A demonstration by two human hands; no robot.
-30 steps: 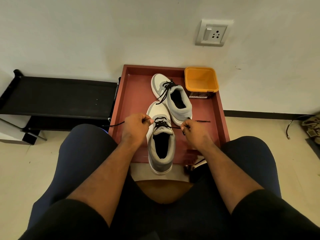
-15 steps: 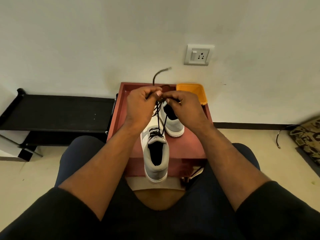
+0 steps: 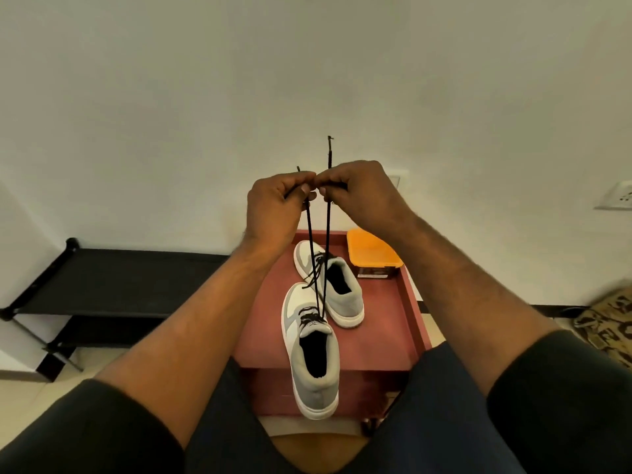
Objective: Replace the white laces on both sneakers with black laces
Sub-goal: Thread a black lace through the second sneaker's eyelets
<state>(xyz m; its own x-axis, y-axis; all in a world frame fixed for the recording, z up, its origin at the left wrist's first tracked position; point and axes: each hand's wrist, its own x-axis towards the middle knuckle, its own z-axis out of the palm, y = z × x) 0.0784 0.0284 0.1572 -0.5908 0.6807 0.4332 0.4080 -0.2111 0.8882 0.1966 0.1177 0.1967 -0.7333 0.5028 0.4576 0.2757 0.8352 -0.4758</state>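
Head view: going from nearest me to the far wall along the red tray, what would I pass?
Near sneaker → far sneaker → orange box, all on the tray.

We see two hands, the left hand (image 3: 273, 203) and the right hand (image 3: 362, 193). We count two sneakers, the near sneaker (image 3: 313, 354) and the far sneaker (image 3: 337, 285), one orange box (image 3: 371, 251), one red tray (image 3: 383, 333) and one black rack (image 3: 113, 282).

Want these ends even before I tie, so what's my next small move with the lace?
Probably slide the right hand up its strand: both hands pinch the black lace taut above the near sneaker, but the right end sticks up higher than the one at the left hand.
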